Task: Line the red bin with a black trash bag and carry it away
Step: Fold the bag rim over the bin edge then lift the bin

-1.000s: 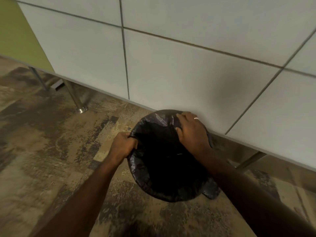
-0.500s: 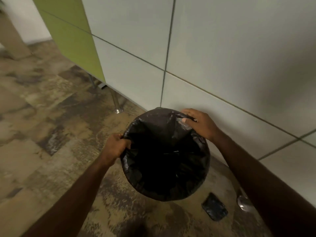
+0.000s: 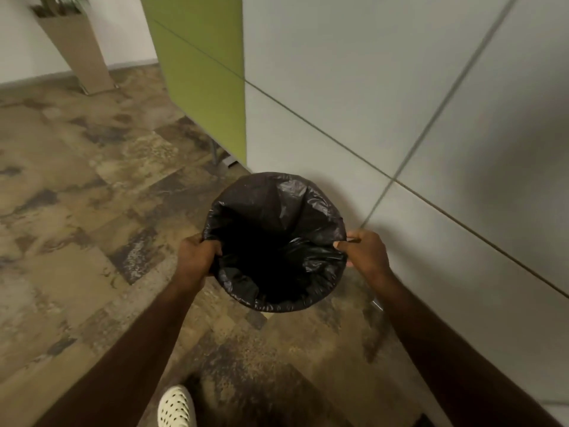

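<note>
A round bin, wholly covered by a black trash bag (image 3: 274, 217), is held up in front of me above the floor. The bag is folded over the rim and lines the dark inside; no red of the bin shows. My left hand (image 3: 197, 257) grips the rim on the left side, fingers curled over the bag. On the opposite side my right hand (image 3: 365, 254) clasps the rim, thumb pressed on the plastic. Both forearms reach in from the bottom of the view.
White cabinet panels (image 3: 400, 103) rise close on the right, with a green panel (image 3: 203, 72) and metal legs beyond. A tall beige planter (image 3: 80, 53) stands at the far left wall. Mottled brown floor (image 3: 92, 211) spreads left. My spotted white shoe (image 3: 177, 406) shows below.
The view has swung left and the bin has come away from the cabinet base. My right hand slid from the far rim to the right side. The dark scrap on the floor is out of view.
</note>
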